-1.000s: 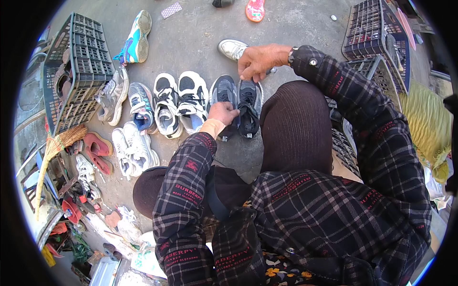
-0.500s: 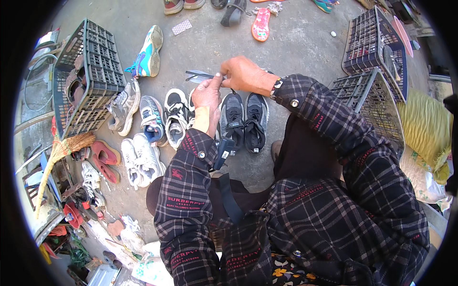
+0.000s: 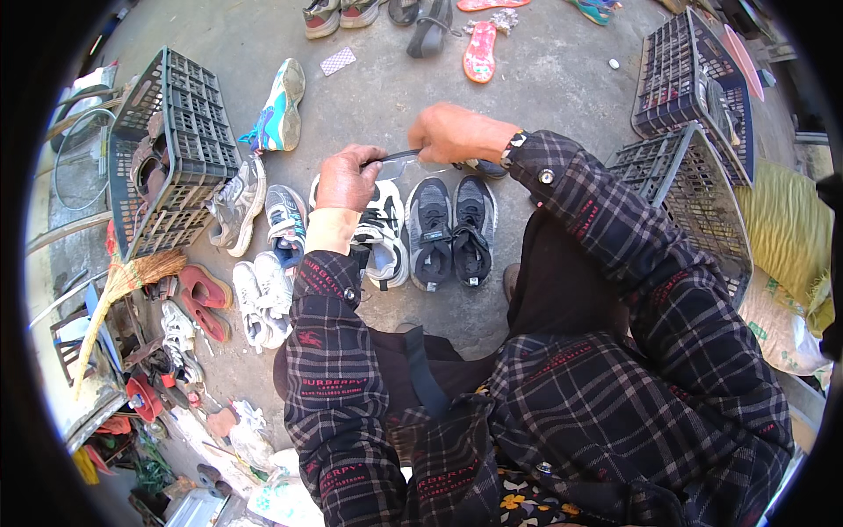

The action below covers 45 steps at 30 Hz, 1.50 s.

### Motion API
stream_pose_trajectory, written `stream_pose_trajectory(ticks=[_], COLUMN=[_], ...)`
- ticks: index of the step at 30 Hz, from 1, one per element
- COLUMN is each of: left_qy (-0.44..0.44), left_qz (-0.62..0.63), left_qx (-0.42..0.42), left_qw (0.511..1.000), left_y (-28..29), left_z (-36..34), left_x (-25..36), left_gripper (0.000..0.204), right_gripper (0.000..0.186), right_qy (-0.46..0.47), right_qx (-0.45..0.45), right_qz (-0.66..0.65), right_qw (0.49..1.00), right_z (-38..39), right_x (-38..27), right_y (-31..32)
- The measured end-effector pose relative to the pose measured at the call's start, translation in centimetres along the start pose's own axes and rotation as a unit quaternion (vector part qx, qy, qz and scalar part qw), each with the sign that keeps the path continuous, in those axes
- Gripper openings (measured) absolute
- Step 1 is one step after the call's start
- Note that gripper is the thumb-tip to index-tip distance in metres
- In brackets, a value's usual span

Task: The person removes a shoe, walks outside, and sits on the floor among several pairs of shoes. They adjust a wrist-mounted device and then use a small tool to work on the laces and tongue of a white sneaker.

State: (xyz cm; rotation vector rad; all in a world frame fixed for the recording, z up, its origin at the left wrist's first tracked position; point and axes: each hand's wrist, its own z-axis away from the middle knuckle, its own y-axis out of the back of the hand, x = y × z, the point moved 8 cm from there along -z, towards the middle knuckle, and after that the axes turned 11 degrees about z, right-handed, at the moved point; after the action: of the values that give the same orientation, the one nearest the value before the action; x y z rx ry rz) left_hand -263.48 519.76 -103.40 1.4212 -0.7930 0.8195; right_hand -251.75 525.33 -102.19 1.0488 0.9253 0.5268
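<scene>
Between my two hands runs a thin black strip with a clear piece [image 3: 400, 166] under it; its kind is hard to make out. My left hand [image 3: 345, 178] pinches its left end, fingers closed. At the other end, my right hand [image 3: 455, 136] has its fingers curled together around it. Below the hands stands a pair of dark grey sneakers [image 3: 430, 230], toes pointing away from me. Just left of them is a pair of black-and-white sneakers [image 3: 388, 255], partly covered by my left hand and wrist. A small dark object [image 3: 485, 168] shows below my right wrist.
Blue-and-white sneakers [image 3: 286, 220], white sneakers [image 3: 263, 299] and red shoes [image 3: 205, 303] line the left side. Plastic crates stand at left [image 3: 198, 114] and right [image 3: 672, 79]. A straw broom [image 3: 140, 270] leans by the left crate. Pink insoles [image 3: 479, 54] lie far ahead.
My left hand has moved left and slightly down, away from the right. The black strip is now stretched between both hands; the grey sneakers show more fully.
</scene>
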Motion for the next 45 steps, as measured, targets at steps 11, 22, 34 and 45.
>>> stream_pose_trajectory(ticks=[11, 22, 34, 45], left_qy=[0.178, 0.018, 0.012, -0.034], left_qz=[0.284, 0.596, 0.609, 0.574], left_qx=[-0.109, -0.059, -0.009, -0.032], left_qw=[0.936, 0.8, 0.793, 0.817], left_y=[0.5, 4.0, 3.8, 4.4], left_z=[1.0, 1.1, 0.6, 0.7], left_x=[-0.5, 2.1, 1.7, 4.5], left_gripper=[0.018, 0.012, 0.012, 0.022], right_gripper=[0.033, 0.03, 0.027, 0.015], right_qy=[-0.05, 0.02, -0.036, 0.042], right_qx=[-0.138, 0.065, 0.233, 0.398], right_qz=[-0.227, -0.408, -0.254, -0.154], right_qw=[0.963, 0.911, 0.938, 0.903], right_z=[2.6, 2.9, 2.6, 5.2], right_x=[1.3, 2.9, 3.1, -0.5], right_y=[2.6, 7.6, 9.5, 13.7])
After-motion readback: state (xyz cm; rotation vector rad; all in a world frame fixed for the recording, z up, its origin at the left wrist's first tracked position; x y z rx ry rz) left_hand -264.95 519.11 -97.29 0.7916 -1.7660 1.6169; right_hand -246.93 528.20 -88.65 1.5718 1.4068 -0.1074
